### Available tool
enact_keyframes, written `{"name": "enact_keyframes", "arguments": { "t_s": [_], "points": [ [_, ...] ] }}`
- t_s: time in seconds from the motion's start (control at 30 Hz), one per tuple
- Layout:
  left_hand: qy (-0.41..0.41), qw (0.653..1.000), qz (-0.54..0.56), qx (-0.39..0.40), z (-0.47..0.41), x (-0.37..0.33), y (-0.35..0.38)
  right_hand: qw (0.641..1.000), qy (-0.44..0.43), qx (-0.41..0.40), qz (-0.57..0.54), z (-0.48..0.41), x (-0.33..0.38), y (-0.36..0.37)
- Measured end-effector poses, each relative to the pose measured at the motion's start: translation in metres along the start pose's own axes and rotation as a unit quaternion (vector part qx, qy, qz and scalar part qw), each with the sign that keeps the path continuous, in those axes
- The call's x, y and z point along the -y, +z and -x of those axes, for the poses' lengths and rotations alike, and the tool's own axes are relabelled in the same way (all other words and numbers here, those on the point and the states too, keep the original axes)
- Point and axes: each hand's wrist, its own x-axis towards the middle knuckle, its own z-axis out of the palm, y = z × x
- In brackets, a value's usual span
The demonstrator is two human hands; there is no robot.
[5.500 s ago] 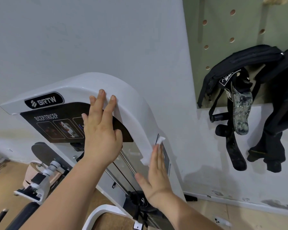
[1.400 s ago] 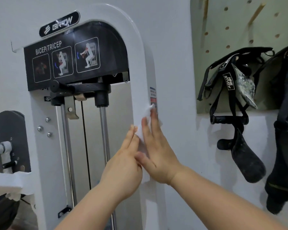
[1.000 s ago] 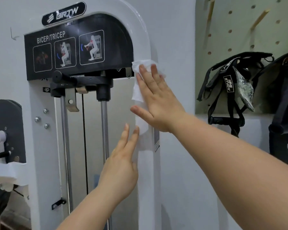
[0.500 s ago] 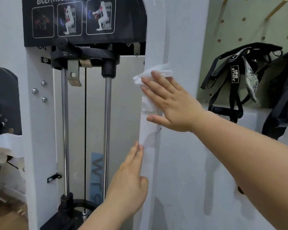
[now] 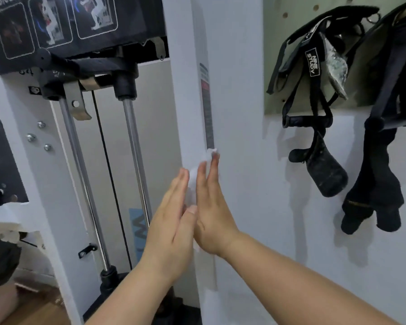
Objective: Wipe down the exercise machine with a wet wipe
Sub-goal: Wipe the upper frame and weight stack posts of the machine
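Wiping the white post

My right hand presses the wet wipe flat, fingers straight; my left hand lies open just beside it.

White wet wipe — crumpled, flat against white machine upright.

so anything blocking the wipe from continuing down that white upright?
Nothing visible. The right hand presses the wet wipe flat on the upright, just below the warning label. The left hand lies beside it on the upright's front, not underneath. The post below looks bare.
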Motion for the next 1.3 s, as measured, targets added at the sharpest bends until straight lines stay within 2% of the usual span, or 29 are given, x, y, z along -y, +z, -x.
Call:
{"name": "enact_keyframes", "arguments": {
  "t_s": [0.13, 0.2, 0.3, 0.47, 0.57, 0.63, 0.73, 0.87, 0.93, 1.03, 1.17, 1.3],
  "points": [
    [-0.018, 0.999, 0.029, 0.028, -0.010, -0.009, -0.001, 0.987, 0.069, -0.016, -0.145, -0.060, 0.010, -0.035],
    [-0.015, 0.999, -0.013, 0.047, -0.015, -0.010, 0.001, 0.980, 0.064, -0.037, -0.183, -0.068, 0.011, -0.037],
    [-0.024, 0.995, -0.080, 0.054, -0.016, -0.007, 0.004, 0.968, 0.087, -0.039, -0.233, -0.039, 0.000, -0.019],
    [-0.015, 0.984, -0.170, 0.049, -0.013, -0.010, 0.015, 0.941, 0.169, 0.031, -0.292, 0.048, -0.020, 0.022],
    [-0.005, 0.976, -0.216, 0.030, -0.012, -0.013, 0.024, 0.912, 0.237, 0.037, -0.333, 0.044, -0.019, 0.022],
    [-0.012, 0.977, -0.213, 0.016, -0.011, -0.013, 0.027, 0.909, 0.249, 0.026, -0.333, 0.014, -0.014, 0.009],
    [0.007, 0.980, -0.200, 0.021, -0.013, -0.011, 0.024, 0.924, 0.193, -0.018, -0.328, -0.025, 0.004, -0.011],
    [0.010, 0.982, -0.185, 0.030, -0.013, -0.006, 0.018, 0.949, 0.149, -0.054, -0.274, 0.012, 0.011, 0.012],
    [0.002, 0.987, -0.161, 0.029, -0.012, -0.001, 0.016, 0.940, 0.191, -0.033, -0.280, 0.054, 0.003, 0.034],
    [0.003, 0.988, -0.154, 0.027, -0.009, 0.002, 0.017, 0.899, 0.285, -0.001, -0.334, 0.093, -0.007, 0.049],
    [0.008, 0.973, -0.228, 0.049, 0.014, 0.007, 0.027, 0.858, 0.337, 0.008, -0.388, 0.068, -0.012, 0.033],
    [0.010, 0.972, -0.217, 0.090, 0.040, 0.024, 0.028, 0.895, 0.275, -0.013, -0.352, 0.023, 0.006, 0.011]
  ]
}}
